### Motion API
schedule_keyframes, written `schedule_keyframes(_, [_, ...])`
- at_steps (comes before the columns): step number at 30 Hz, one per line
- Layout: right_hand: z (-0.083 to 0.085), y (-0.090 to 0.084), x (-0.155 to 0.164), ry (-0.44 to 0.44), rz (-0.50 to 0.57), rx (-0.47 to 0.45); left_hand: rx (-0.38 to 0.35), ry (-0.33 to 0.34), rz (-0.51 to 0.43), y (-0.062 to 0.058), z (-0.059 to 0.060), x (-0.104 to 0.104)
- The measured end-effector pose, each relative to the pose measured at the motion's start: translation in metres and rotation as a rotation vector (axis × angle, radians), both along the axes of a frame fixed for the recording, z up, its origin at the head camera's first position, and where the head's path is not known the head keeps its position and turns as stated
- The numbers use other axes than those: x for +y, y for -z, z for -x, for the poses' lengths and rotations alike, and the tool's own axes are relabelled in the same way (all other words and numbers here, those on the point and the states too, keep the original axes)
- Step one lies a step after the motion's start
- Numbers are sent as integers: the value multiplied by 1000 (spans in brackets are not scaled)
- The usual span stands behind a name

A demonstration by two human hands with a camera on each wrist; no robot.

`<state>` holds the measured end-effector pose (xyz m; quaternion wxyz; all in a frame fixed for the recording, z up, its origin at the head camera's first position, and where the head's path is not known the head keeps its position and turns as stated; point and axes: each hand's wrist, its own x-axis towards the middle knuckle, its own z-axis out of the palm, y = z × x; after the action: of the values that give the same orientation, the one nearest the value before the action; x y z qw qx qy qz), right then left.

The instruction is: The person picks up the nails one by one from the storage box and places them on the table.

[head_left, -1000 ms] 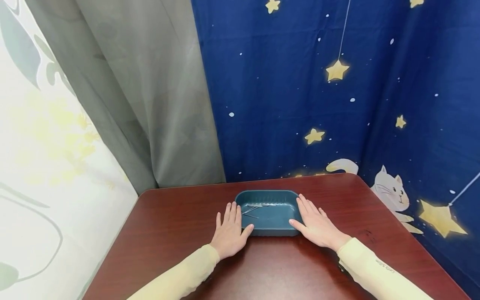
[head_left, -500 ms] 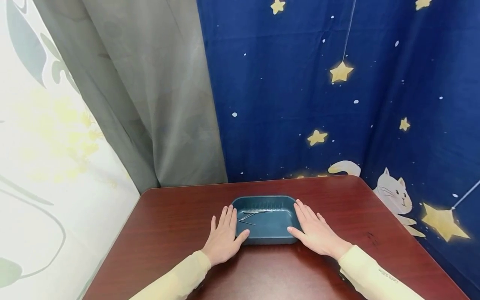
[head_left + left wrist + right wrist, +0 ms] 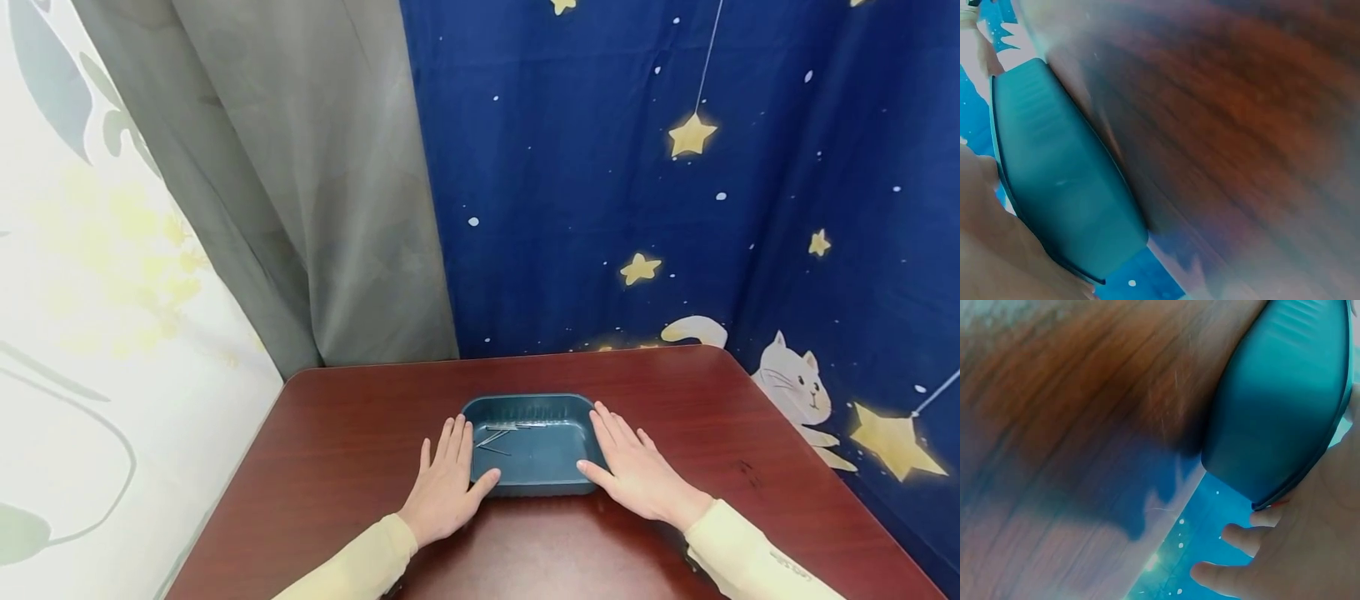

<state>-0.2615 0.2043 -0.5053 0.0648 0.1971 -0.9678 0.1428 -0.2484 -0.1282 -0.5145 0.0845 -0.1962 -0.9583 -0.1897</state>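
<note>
A dark teal rectangular tray (image 3: 543, 465) sits on the table between my two hands. Several thin, silvery, nail-like metal pieces (image 3: 517, 427) lie loose inside, toward its back left; they are too small to name surely. My left hand (image 3: 442, 492) rests against the tray's left end, fingers straight, thumb over the near left corner. At the opposite end, my right hand (image 3: 637, 467) lies with straight fingers along the wall and its thumb at the near right rim. Both wrist views show the tray's outer wall (image 3: 1066, 169) beside the palms.
The reddish-brown wooden table (image 3: 360, 433) extends on every side of the tray, with rounded far corners. Behind it hang a grey curtain (image 3: 360, 250) and a blue star-patterned curtain (image 3: 555, 208). A pale patterned cloth (image 3: 135, 333) hangs at the left.
The tray has slid toward me and slightly left over the table, with both hands staying at its ends. The metal pieces have travelled with it. Over the last half second it has moved little.
</note>
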Motion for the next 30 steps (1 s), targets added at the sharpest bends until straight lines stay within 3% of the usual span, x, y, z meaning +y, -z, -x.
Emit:
schedule_keyframes(12, [-9,1,-2,-10,9,8,21,15,-31,1,-10,-3])
schedule_keyframes(20, [-10,-3,-4,-16,29,-23,-67,2,-1,-5,-10,-4])
schedule_keyframes(30, [1,-22,-2,-36,-86,31,-44,-17,-53,-6,-9,-8])
